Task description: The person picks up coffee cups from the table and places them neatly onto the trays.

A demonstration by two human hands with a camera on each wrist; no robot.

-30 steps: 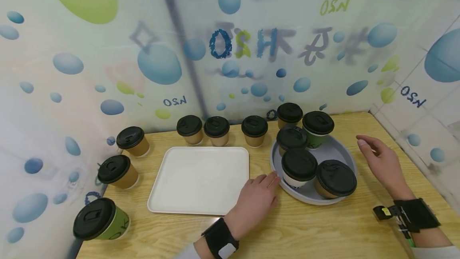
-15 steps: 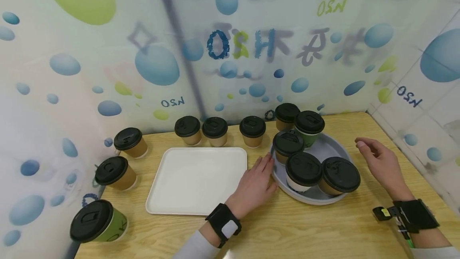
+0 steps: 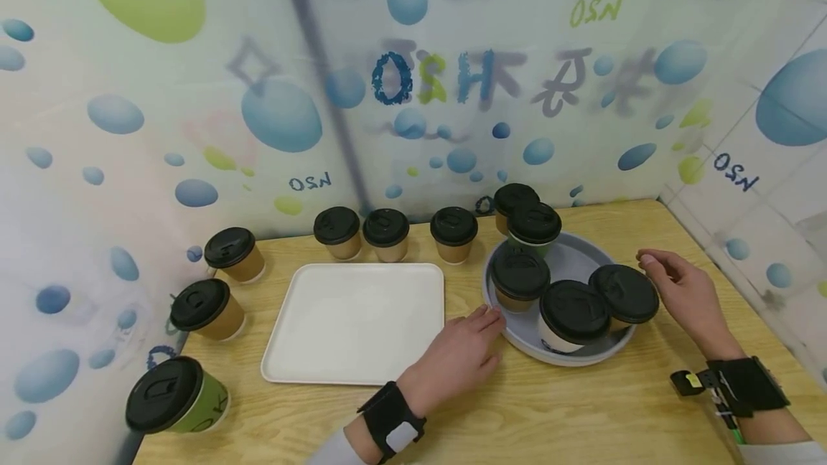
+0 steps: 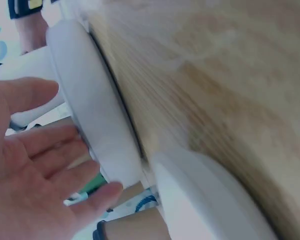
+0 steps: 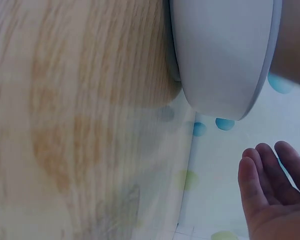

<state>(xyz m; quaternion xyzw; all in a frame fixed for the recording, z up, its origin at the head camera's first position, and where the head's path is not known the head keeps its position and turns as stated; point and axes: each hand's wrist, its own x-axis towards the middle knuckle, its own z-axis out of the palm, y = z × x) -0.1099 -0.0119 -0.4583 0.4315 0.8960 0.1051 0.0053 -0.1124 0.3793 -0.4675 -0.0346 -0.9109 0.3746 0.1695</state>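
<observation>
A round grey tray (image 3: 584, 253) carries several paper cups with black lids. Among them are a green cup (image 3: 534, 223) at the back, a brown cup (image 3: 520, 273) at the left, a white cup (image 3: 575, 312) in front and another brown cup (image 3: 624, 294) at the right. My left hand (image 3: 455, 354) lays its extended fingertips at the tray's left rim; the left wrist view shows the fingers along the tray's side wall (image 4: 92, 95). My right hand (image 3: 688, 296) hovers just right of the tray, fingers relaxed, holding nothing; the right wrist view shows a gap to the wall.
A white rectangular tray (image 3: 354, 325) lies left of the round one. Several lidded cups line the back edge, including a brown cup (image 3: 454, 234). Down the left side stand two brown cups and a green cup (image 3: 177, 397). A patterned wall (image 3: 413, 92) closes the back.
The round tray has turned counterclockwise: its green cup moved left, the white cup right, and the right brown cup back. My left hand slid up along the rim, then back down. My right hand stayed nearly still.
</observation>
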